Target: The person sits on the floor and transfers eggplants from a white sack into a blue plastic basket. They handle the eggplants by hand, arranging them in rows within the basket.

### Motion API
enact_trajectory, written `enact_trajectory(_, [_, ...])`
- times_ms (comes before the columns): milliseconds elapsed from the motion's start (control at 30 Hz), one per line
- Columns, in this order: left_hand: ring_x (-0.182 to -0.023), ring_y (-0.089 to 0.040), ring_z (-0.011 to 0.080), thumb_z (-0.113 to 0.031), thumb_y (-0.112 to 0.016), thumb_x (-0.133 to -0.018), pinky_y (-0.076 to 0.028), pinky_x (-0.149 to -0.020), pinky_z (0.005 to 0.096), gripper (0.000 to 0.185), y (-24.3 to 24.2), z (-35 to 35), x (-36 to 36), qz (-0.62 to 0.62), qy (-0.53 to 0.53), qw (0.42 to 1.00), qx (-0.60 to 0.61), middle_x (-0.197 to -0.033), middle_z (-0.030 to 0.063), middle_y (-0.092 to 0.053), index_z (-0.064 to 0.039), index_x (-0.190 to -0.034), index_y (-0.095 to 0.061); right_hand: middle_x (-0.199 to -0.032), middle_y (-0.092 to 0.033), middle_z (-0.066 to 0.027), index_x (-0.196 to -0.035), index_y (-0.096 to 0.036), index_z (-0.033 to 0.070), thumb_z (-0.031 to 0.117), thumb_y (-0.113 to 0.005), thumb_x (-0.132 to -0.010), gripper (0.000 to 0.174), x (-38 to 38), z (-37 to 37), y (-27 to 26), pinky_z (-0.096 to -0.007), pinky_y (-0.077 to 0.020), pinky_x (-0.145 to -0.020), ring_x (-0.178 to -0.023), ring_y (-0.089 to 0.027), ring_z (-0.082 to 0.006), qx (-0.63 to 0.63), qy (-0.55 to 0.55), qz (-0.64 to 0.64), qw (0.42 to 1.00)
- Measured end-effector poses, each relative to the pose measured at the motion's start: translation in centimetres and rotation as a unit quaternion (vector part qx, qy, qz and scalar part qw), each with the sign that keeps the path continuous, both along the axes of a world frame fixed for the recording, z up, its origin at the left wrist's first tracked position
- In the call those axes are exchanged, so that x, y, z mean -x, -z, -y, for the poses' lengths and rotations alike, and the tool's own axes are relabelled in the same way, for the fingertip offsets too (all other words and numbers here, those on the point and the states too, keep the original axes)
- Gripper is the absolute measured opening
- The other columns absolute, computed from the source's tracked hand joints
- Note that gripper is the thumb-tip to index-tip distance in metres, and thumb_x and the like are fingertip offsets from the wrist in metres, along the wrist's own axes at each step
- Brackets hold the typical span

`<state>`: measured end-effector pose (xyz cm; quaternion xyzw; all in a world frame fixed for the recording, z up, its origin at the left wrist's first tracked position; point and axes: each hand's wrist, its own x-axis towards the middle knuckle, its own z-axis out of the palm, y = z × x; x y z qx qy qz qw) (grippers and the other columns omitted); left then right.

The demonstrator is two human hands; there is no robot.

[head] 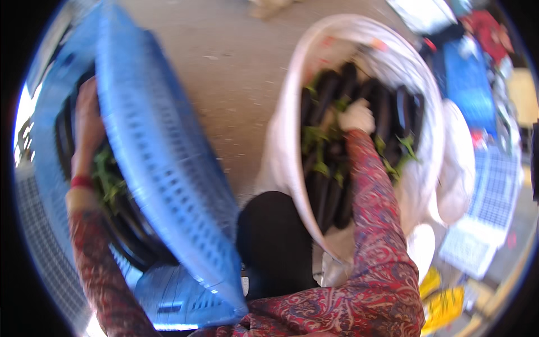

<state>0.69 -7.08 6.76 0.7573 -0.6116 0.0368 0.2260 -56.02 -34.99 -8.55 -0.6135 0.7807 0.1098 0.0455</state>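
On the left stands a blue perforated plastic crate (168, 168) with long dark eggplants (134, 236) and green stems inside. My left hand (87, 113) reaches down into it beside its near wall; the fingertips are blurred and partly hidden. On the right is a white woven sack (290, 139) with its mouth rolled wide, holding more eggplants (324, 193). My right hand, in a pale glove (357, 116), is down among them near the green stem ends. Whether it grips one cannot be told.
Brown ground (236, 84) lies between crate and sack. At the right are white plastic baskets (488, 202), a blue container (469, 84), white bags, red cloth and a yellow bag (442, 309). A gray crate (38, 210) edges the far left. My dark-clad knee (273, 240) sits between crate and sack.
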Motion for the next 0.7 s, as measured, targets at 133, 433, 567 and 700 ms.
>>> enact_trajectory(133, [-0.127, -0.056, 0.0374, -0.026, -0.076, -0.085, -0.047, -0.107, 0.0481, 0.051, -1.2, 3.0, 3.6, 0.108, 0.006, 0.994, -0.006, -0.136, 0.0144, -0.059, -0.014, -0.132, -0.063, -0.119, -0.070, -0.0324, -0.118, -0.067, -0.007, 0.048, -0.080, -0.073, 0.072, 4.9, 1.0, 0.2, -0.0507, -0.0557, -0.096, -0.113, -0.070, -0.0430, -0.014, -0.042, 0.106, 0.993])
enact_trajectory(433, [-0.127, -0.054, 0.0324, -0.038, -0.067, -0.093, -0.046, -0.108, 0.0486, 0.056, -0.2, 0.4, 3.8, 0.137, -0.053, 0.988, -0.053, -0.139, 0.0126, -0.053, -0.029, -0.148, -0.058, -0.116, -0.069, -0.0345, -0.120, -0.061, -0.008, 0.034, -0.074, -0.081, 0.059, 6.6, 1.9, 0.3, -0.0504, -0.0526, -0.100, -0.116, -0.066, -0.0473, 0.008, -0.108, 0.085, 0.990])
enact_trajectory(567, [-0.124, -0.056, 0.0329, -0.040, -0.068, -0.092, -0.048, -0.105, 0.0474, 0.055, 0.2, 1.7, 4.2, 0.142, -0.046, 0.989, -0.018, -0.137, 0.0128, -0.055, -0.030, -0.145, -0.060, -0.125, -0.064, -0.0386, -0.132, -0.046, -0.006, 0.036, -0.076, -0.081, 0.073, 4.9, 1.4, 3.7, -0.0545, -0.0522, -0.105, -0.121, -0.064, -0.0501, 0.003, -0.054, -0.004, 0.999])
enact_trajectory(700, [-0.122, -0.057, 0.0318, -0.040, -0.068, -0.090, -0.048, -0.105, 0.0470, 0.054, 0.1, 0.9, 4.2, 0.137, -0.060, 0.988, -0.028, -0.135, 0.0121, -0.056, -0.030, -0.143, -0.062, -0.131, -0.065, -0.0311, -0.131, -0.052, -0.006, 0.033, -0.077, -0.081, 0.069, 2.5, 1.1, 2.2, -0.0518, -0.0525, -0.105, -0.121, -0.065, -0.0468, -0.010, 0.010, 0.008, 1.000])
